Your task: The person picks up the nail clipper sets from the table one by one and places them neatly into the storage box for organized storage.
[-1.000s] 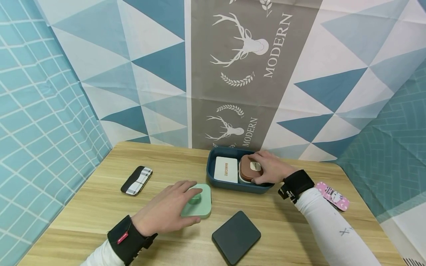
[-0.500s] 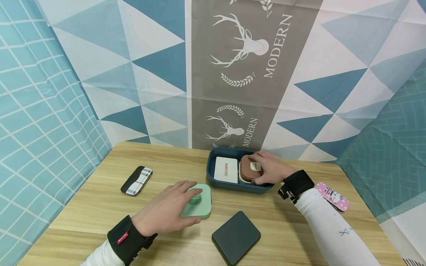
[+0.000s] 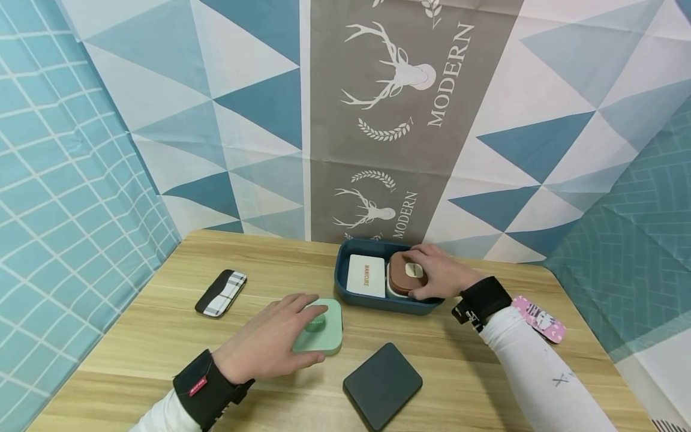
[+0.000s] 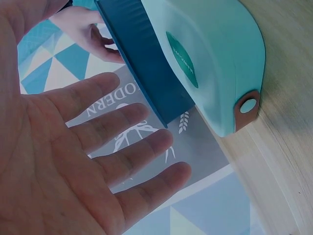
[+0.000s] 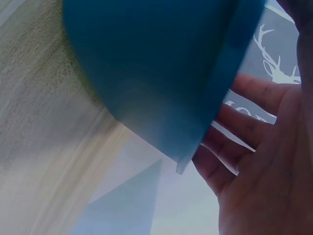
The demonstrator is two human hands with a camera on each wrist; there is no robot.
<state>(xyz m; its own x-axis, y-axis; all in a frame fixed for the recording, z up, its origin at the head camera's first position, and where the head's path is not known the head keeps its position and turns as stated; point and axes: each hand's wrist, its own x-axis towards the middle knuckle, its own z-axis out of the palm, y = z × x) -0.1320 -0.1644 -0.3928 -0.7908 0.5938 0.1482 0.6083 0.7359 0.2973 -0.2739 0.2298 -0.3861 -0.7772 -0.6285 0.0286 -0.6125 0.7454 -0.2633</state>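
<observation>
My left hand (image 3: pixel 270 341) hovers over a mint-green manicure case (image 3: pixel 333 330) on the table, fingers spread and nearly straight. In the left wrist view that case (image 4: pixel 215 58) shows a brown snap strap, apart from the fingers. At the back, my right hand (image 3: pixel 444 271) reaches into a blue tray (image 3: pixel 388 305) and grips a square brown-topped case (image 3: pixel 400 277) between thumb and fingers. Beside it in the tray lies a white case marked MANICURE (image 3: pixel 366 276). From the right wrist, the tray's wall (image 5: pixel 146 73) hides the held case and my fingertips.
A dark grey rectangular case (image 3: pixel 383 386) lies near the front. To the left is a black-and-plaid case (image 3: pixel 222 293); a pink patterned case (image 3: pixel 541 319) lies right of my right wrist. Patterned cloth (image 3: pixel 259 120) hangs behind the table (image 3: pixel 162 336).
</observation>
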